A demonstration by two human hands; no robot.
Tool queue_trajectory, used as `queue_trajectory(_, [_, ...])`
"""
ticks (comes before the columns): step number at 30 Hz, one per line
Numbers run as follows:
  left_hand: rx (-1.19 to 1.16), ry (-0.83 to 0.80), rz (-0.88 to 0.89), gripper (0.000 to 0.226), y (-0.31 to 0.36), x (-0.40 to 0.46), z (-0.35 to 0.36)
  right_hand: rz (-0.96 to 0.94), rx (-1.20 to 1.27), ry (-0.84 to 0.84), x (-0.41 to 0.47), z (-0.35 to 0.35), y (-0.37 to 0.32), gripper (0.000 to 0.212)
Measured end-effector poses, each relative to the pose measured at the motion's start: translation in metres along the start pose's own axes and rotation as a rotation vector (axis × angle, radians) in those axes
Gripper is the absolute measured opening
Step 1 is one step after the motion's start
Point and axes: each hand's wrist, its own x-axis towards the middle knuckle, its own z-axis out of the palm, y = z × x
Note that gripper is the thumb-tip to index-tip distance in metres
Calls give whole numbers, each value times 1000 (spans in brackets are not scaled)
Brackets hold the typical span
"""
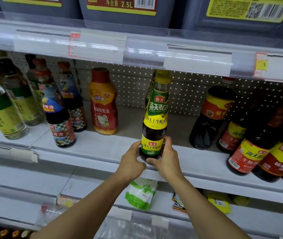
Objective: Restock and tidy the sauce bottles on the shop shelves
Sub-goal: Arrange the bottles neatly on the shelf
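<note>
Bottle [155,118] with the yellow cap stands upright at the front edge of the middle shelf [102,149], about center frame. Both hands wrap its base: left hand [132,163] curls around from the left, right hand [167,159] from the right, thumb under the bottom. Orange squeeze bottle [103,102] sits further left, dark soy bottles [251,152] crowd the right.

White shelf [102,149], pegboard back. Yellow-capped bottle [155,118] stands at front edge, mid-shelf. Left of it: orange squeeze bottle [103,104], checkered-label bottles [59,118], pale vinegar bottles [4,107]. Right: dark soy bottles [244,135].
</note>
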Motion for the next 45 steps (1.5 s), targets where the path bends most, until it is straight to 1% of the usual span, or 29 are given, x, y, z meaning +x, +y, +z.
queue_trajectory(6, [8,-17,-11,85,2,-3,-3,-5,-9,-28,-3,-5,-1,80])
queue_trajectory(11, [3,-4,-56,88,6,-7,-8,10,-31,-156,-8,-17,-4,98])
queue_trajectory(15, [-8,48,-55,85,11,-11,-10,51,-64,-169,-12,-24,0,102])
queue_trajectory(17, [-16,65,-50,84,13,-16,-11,82,-58,-109,-16,-27,2,97])
queue_trajectory(19, [-28,92,-52,83,13,-23,-14,73,-13,-47,-24,-28,2,85])
queue_trajectory(22, [-50,162,-54,79,5,-37,-19,-30,16,-27,-40,-24,-3,62])
queue_trajectory(24, [-43,221,-47,76,0,-46,-24,-116,36,-44,-51,-16,-7,57])
queue_trajectory(28, [-96,346,-69,68,-12,-65,-33,-182,69,-181,-68,6,-15,55])
queue_trajectory(32, [-128,458,-130,62,-38,-88,-49,-241,27,-339,-81,37,-17,51])
queue_trajectory(34, [-156,508,-178,60,-54,-101,-61,-248,-3,-433,-89,55,-16,53])
queue_trajectory(39, [-275,656,-311,50,-100,-136,-100,-266,-61,-609,-110,104,-15,55])
queue_trajectory(45, [-336,776,-439,46,-150,-178,-142,-267,-191,-766,-133,170,-13,52])
